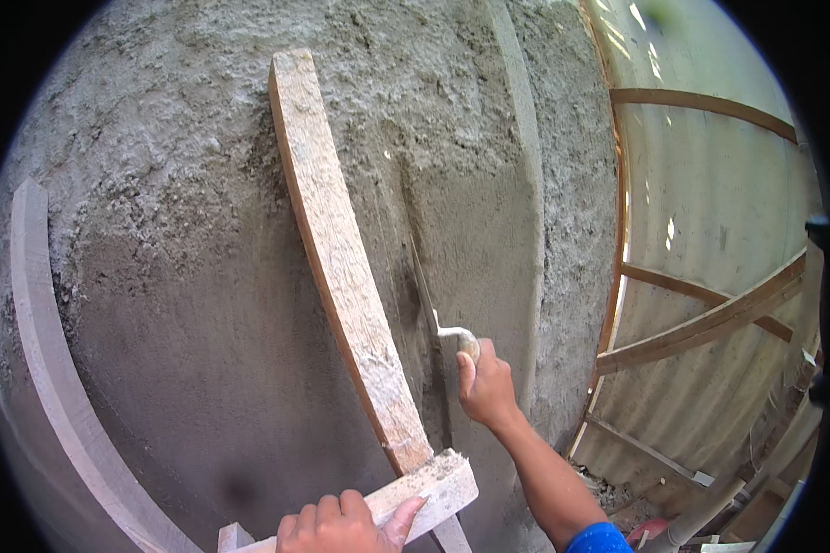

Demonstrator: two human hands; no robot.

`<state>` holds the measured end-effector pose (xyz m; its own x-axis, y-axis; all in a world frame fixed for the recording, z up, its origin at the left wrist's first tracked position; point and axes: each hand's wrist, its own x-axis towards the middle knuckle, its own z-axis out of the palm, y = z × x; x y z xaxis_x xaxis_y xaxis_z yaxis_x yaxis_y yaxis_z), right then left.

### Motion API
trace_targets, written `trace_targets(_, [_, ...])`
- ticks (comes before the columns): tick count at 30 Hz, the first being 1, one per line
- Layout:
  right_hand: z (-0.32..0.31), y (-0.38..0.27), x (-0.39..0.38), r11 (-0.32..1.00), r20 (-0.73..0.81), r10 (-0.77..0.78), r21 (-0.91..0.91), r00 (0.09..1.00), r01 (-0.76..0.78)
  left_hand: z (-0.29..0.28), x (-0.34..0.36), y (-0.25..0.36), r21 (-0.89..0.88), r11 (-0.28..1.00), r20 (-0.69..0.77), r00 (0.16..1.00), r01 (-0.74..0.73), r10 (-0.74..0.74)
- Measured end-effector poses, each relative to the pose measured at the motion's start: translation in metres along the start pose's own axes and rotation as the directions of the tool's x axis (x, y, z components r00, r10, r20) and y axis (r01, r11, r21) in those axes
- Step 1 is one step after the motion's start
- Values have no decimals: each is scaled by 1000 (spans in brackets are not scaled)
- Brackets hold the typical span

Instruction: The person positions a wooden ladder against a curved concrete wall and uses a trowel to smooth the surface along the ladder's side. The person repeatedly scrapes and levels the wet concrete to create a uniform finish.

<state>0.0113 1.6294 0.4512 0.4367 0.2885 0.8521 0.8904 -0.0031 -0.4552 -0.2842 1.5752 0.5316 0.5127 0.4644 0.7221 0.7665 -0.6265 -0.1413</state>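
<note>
My right hand (487, 385) is closed round the handle of a trowel (423, 288). Its thin blade points up and lies edge-on at the grey plastered wall (194, 341), along a dark vertical line in the mortar. Low in the picture, my left hand (339, 525) wraps over a short piece of wood (447, 487) whose end is crusted with mortar, the thumb along its near face. Just behind that piece rises a long wooden beam (341, 230), mortar-stained and tilted to the left in front of the wall. It stands left of the trowel.
Another timber (60, 387) curves up along the left side. Right of the smooth plaster runs a raised vertical strip (533, 212). Beyond the wall's right edge stands a corrugated sheet partition (701, 203) with a wooden brace (710, 324). Poles and rubble lie low at right.
</note>
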Motion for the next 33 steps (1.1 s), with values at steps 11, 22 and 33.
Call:
trace_targets(11, [4,-4,-5,964,-110,-62,250,992,88,11,-8,-1,24,1000,33,999,19,-20])
trace_targets(22, [-1,-8,16,979,-122,-42,192,992,66,0,-2,0,-2,1000,22,1000,14,-14])
trace_targets(33, [-3,-17,29,995,-44,12,-100,999,-17,0,-1,-2,-18,1000,-12,1000,8,-9])
